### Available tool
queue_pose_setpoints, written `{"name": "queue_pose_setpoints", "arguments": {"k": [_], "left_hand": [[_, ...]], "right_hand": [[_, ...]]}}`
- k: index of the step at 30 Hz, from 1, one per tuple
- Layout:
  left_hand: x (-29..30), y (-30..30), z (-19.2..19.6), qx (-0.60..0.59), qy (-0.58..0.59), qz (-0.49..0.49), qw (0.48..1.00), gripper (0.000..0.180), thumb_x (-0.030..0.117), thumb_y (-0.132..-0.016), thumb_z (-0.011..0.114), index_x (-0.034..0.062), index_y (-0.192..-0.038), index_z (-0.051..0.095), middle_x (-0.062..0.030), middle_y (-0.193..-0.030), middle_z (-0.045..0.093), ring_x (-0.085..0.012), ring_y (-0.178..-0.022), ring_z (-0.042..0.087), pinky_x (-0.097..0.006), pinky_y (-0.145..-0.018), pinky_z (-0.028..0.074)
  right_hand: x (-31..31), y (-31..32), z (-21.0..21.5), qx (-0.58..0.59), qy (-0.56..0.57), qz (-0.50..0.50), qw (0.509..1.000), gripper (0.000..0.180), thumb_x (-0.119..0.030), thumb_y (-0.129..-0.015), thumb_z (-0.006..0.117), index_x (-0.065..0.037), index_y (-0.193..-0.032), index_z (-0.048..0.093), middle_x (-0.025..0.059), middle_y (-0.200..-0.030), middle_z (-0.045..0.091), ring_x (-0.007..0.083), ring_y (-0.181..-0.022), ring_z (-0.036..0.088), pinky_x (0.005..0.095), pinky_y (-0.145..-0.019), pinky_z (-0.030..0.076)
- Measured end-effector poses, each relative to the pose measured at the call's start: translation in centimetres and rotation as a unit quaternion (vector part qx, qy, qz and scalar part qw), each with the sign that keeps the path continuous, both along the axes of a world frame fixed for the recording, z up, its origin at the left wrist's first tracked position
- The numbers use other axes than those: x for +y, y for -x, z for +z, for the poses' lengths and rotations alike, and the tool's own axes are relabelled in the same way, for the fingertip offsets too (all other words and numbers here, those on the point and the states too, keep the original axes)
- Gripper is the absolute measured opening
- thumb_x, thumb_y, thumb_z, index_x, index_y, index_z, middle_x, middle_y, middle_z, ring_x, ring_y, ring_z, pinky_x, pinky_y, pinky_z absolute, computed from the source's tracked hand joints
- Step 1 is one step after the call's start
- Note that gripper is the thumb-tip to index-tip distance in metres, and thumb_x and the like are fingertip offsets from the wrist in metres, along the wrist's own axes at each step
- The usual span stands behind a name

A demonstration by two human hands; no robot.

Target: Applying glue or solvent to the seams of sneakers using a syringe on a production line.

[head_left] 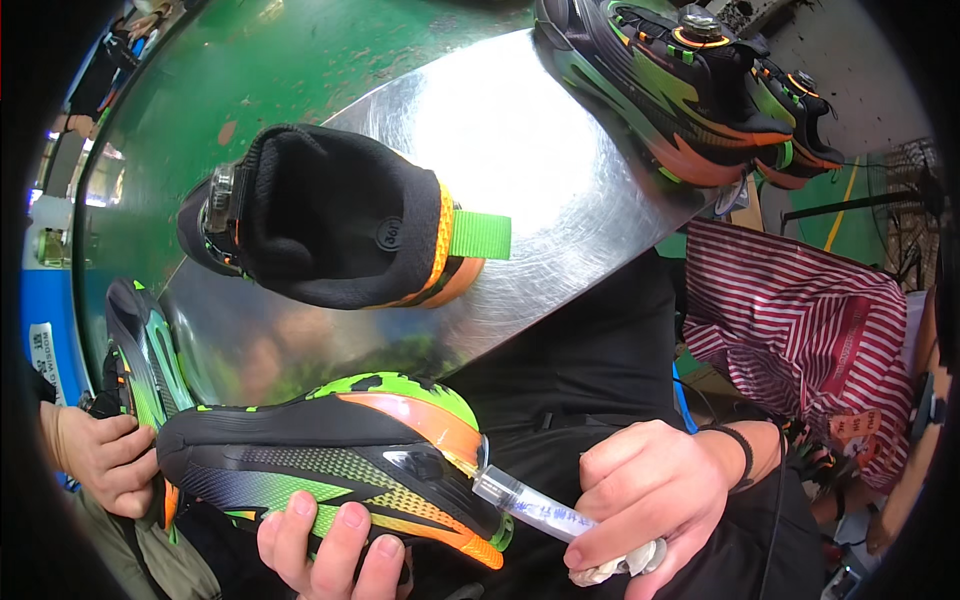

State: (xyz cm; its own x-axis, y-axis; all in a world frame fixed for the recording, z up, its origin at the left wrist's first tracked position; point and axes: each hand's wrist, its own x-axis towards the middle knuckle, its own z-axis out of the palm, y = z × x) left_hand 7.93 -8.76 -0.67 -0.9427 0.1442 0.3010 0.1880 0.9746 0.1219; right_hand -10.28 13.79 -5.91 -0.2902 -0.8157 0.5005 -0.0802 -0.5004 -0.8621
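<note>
My left hand grips a black sports shoe from below, its fingers pressed on the upper. The shoe lies on its side with its green and orange sole turned up, its heel end to the right. In my right hand is a clear syringe, its tip at the sole seam near the heel. Whether the tip touches cannot be told. A crumpled white tissue is also pinched in that hand, under the syringe's rear end. The left palm is hidden behind the shoe.
A black shoe with a green heel loop stands on the shiny metal tabletop. More shoes stand at the far right. On the left, another person's hand holds a similar shoe. A red-and-white striped cloth hangs at right.
</note>
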Motion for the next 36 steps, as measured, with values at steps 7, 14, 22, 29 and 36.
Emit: {"name": "queue_pose_setpoints", "arguments": {"k": [7,14,22,29,36], "left_hand": [[-0.6,-0.5,-0.3,0.003,0.006,0.002,1.0,0.029,0.018,-0.089,0.067,0.0073,-0.113,0.056,-0.0137,-0.115,0.062,-0.0375,-0.108,0.055,-0.046,-0.092,0.048],[-1.2,-0.7,0.0,-0.005,0.003,-0.001,1.0,0.032,0.021,-0.088,0.068,0.0056,-0.113,0.056,-0.0153,-0.116,0.062,-0.0387,-0.108,0.056,-0.046,-0.092,0.048],[-1.9,0.4,-1.0,0.043,0.054,-0.012,0.998,0.041,0.036,-0.091,0.057,0.0077,-0.12,0.053,-0.017,-0.114,0.062,-0.0426,-0.104,0.06,-0.055,-0.087,0.045],[0.2,4.9,3.4,-0.093,0.007,-0.018,0.995,0.047,0.026,-0.087,0.071,-0.0058,-0.118,0.056,-0.0242,-0.115,0.062,-0.0411,-0.105,0.061,-0.049,-0.094,0.047],[1.2,7.3,4.4,-0.142,-0.01,-0.001,0.99,0.053,0.02,-0.08,0.075,-0.0079,-0.12,0.057,-0.0249,-0.115,0.062,-0.0411,-0.107,0.061,-0.048,-0.096,0.046]], "right_hand": [[-0.2,-1.0,-0.2,-0.018,-0.013,0.01,1.0,0.04,-0.027,-0.083,0.076,0.006,-0.105,0.068,0.016,-0.09,0.067,0.0228,-0.063,0.06,0.0293,-0.049,0.042],[-0.5,-1.9,-0.9,-0.002,0.027,-0.027,0.999,0.048,-0.037,-0.081,0.076,0.001,-0.107,0.066,0.0059,-0.085,0.071,0.022,-0.062,0.063,0.0328,-0.052,0.042],[0.6,-0.3,-1.2,-0.023,0.045,-0.014,0.999,0.045,-0.034,-0.082,0.076,0.001,-0.108,0.066,0.0042,-0.087,0.071,0.0208,-0.064,0.062,0.0329,-0.053,0.042],[1.5,2.7,-1.1,-0.023,0.005,0.033,0.999,0.038,-0.025,-0.082,0.076,0.003,-0.107,0.068,0.0095,-0.09,0.067,0.0194,-0.062,0.055,0.0286,-0.05,0.041],[1.4,3.7,-1.7,-0.058,0.071,-0.031,0.995,0.042,-0.032,-0.083,0.075,0.002,-0.106,0.065,0.0031,-0.085,0.07,0.0208,-0.063,0.061,0.0327,-0.054,0.041]]}}
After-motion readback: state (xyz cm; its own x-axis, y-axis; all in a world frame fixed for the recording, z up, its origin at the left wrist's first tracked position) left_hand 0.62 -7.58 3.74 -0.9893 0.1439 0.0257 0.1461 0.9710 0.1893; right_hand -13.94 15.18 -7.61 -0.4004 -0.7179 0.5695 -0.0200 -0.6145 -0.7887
